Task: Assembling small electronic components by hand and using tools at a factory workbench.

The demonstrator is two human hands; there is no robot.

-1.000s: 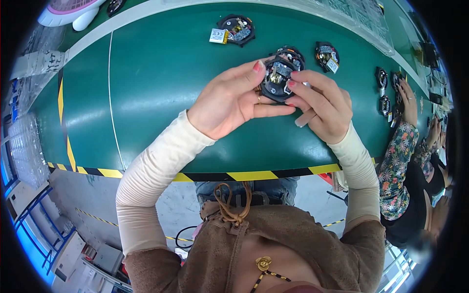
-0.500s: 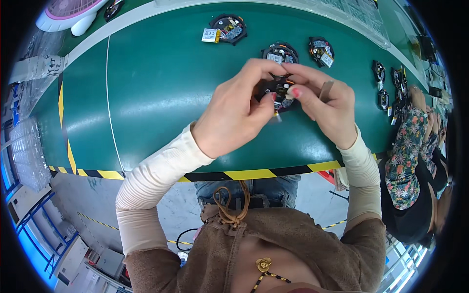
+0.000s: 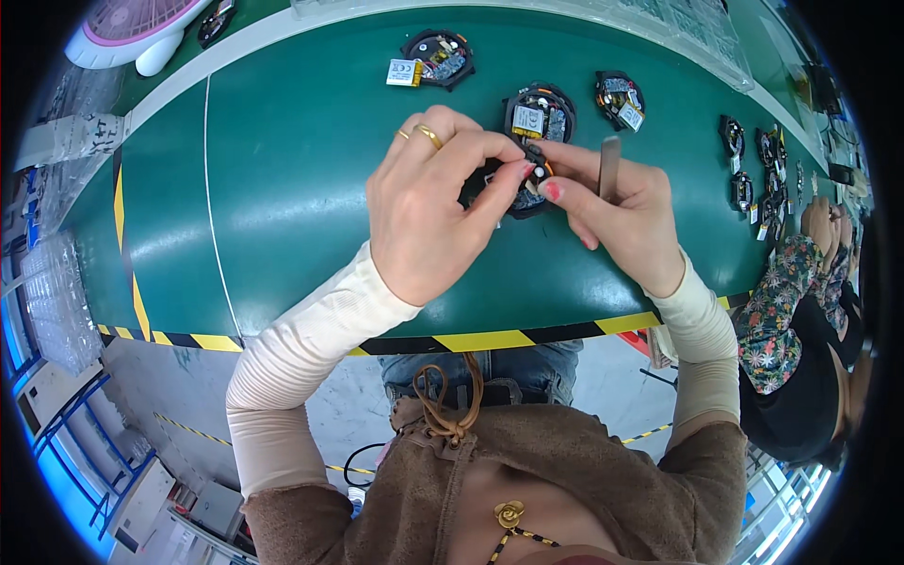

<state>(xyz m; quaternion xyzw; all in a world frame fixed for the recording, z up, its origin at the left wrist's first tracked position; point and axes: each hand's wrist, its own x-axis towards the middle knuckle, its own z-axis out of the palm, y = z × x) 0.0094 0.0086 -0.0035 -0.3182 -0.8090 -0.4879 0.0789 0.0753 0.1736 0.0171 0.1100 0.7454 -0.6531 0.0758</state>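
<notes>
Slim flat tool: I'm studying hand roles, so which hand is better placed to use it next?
Probably the right hand: it holds the slim flat tool; the left hand touches the round circuit module and shows no tool.

Circuit modules [image 3: 619, 98] on a green workbench [image 3: 301, 169] mark an electronics workshop.

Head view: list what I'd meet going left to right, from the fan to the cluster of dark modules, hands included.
Pink-and-white fan → left hand → round module in the fingers of both hands → right hand → cluster of dark modules.
</notes>
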